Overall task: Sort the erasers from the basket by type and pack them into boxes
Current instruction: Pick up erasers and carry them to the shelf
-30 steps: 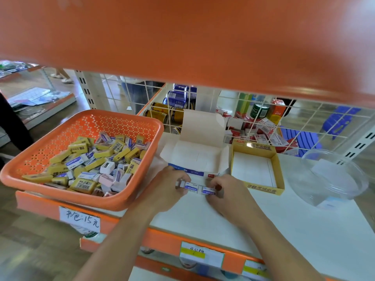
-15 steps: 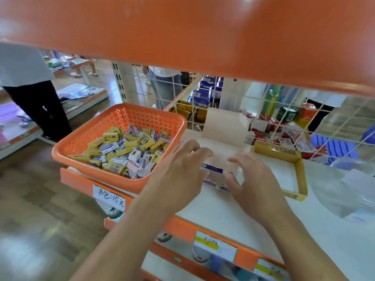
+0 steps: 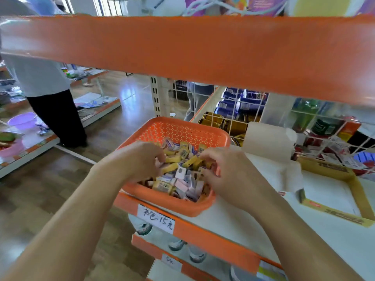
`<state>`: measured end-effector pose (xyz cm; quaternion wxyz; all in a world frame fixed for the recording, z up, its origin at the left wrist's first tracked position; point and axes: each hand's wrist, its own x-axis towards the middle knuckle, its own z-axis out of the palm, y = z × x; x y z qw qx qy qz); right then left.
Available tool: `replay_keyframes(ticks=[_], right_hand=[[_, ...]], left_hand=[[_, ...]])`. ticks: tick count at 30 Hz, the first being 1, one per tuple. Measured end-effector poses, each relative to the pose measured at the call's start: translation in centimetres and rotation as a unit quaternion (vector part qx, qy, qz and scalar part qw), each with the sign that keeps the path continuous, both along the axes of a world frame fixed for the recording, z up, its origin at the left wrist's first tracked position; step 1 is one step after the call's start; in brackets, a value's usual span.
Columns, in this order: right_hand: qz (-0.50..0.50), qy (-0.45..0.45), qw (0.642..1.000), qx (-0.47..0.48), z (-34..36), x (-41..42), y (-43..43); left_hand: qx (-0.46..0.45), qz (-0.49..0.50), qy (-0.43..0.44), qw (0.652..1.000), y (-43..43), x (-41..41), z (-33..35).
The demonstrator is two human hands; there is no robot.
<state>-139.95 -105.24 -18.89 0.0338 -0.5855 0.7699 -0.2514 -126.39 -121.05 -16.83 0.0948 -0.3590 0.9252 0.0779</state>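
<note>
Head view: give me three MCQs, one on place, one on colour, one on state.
1. Where are the left hand and right hand? A in the basket B in the yellow box C on the floor
2. Basket colour? A blue B orange C green
3. The yellow box is: A open-topped B taped shut C upside down
Answers: 1 A, both reach among the erasers there. 2 B, its rim is orange. 3 A, its white inside shows.

Orange shelf beam overhead, price tag w/ 15, purple basin at L
</note>
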Motion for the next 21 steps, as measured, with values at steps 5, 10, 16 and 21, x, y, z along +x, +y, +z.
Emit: replay_keyframes(ticks=[5, 10, 16, 21], right_hand=[[0.015, 0.025, 0.981, 0.190, 0.0, 1.7, -4.5], [-0.001, 0.043, 0.961, 0.275, -0.5, 2.6, -5.5], [-0.058, -0.013, 0.981, 0.182, -1.3, 1.9, -5.1], [-0.089, -0.083, 0.991, 0.048, -2.1, 1.7, -4.2]], left_hand=[[0.084, -0.065, -0.037, 0.994, -1.7, 0.1, -2.0], [0.118, -0.093, -0.022, 0.988, -2.7, 0.1, -2.6], [0.128, -0.119, 0.002, 0.985, -3.5, -0.1, -2.8], [0.140, -0.118, 0.083, 0.979, -3.5, -0.5, -3.5]])
